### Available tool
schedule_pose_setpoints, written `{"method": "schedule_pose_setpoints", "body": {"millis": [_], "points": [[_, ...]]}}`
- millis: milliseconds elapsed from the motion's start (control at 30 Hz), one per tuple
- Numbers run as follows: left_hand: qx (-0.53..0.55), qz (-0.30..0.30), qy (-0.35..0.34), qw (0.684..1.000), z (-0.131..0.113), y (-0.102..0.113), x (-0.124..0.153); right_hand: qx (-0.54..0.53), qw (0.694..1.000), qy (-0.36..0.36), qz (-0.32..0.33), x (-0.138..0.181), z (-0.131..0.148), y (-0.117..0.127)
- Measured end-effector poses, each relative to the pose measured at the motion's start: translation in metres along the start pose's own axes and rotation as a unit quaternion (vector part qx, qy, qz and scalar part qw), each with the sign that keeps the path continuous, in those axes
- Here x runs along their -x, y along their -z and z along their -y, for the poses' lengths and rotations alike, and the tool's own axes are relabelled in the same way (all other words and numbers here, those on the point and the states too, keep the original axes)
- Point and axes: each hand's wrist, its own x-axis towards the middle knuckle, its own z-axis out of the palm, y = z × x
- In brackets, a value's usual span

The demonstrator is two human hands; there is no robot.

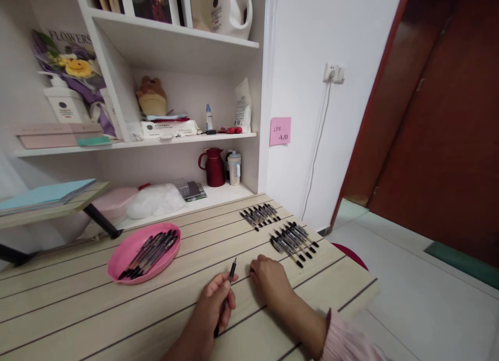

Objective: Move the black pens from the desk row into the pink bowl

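Observation:
My left hand point(212, 304) is closed around a black pen point(226, 294), held upright near the front of the wooden table point(78, 298). My right hand point(271, 280) rests on the table just to its right, fingers curled down; whether it holds anything is hidden. A pink tray point(120, 257) with several black pens sits to the left. Two rows of black pens lie to the right: a near row point(293, 241) beside my right hand and a far row point(260, 215).
White shelves behind the table hold a red jug point(214, 167), a white cup point(234, 167), boxes and a plastic bag point(156, 200). A pink sticky note point(280, 131) is on the wall. The table's right edge drops to the floor near a red cushion point(353, 254).

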Motion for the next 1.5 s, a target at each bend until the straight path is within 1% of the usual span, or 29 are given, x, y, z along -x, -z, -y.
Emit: {"method": "schedule_pose_setpoints", "body": {"millis": [100,167,333,467,533,633,700,767,933,1233,1500], "points": [[0.002,0.0,-0.001,1.0,0.0,0.001,0.0,-0.007,1.0,0.016,-0.002,0.002,-0.002,0.0],[0.002,0.002,0.005,1.0,0.0,0.001,0.0,-0.032,0.999,0.012,-0.007,0.001,-0.005,-0.001],[0.002,0.007,0.012,1.0,-0.001,0.002,0.0,-0.093,0.994,-0.054,-0.014,0.001,-0.01,-0.004],[0.007,0.009,0.013,1.0,-0.001,0.003,-0.001,-0.111,0.991,-0.062,-0.028,0.002,-0.02,0.0],[0.006,0.006,0.011,1.0,-0.001,0.003,-0.002,-0.095,0.991,-0.078,-0.045,0.003,-0.033,0.005],[0.005,0.003,0.007,1.0,-0.001,0.003,-0.002,-0.036,0.989,-0.126,-0.067,0.006,-0.059,0.012],[0.005,0.0,0.003,1.0,-0.001,0.002,-0.002,0.0,0.987,-0.147,-0.072,0.008,-0.073,0.016],[0.005,-0.001,0.003,1.0,-0.001,0.002,-0.002,0.026,0.985,-0.153,-0.069,0.008,-0.081,0.017],[0.001,0.003,-0.002,1.0,-0.001,0.002,-0.002,0.055,0.986,-0.144,-0.059,0.004,-0.082,0.013],[0.007,-0.008,0.003,1.0,-0.003,0.0,0.001,0.055,0.986,-0.153,-0.04,-0.005,-0.082,0.012],[0.006,-0.004,-0.002,1.0,-0.002,0.0,-0.001,0.051,0.985,-0.155,-0.051,0.001,-0.084,0.009]]}}
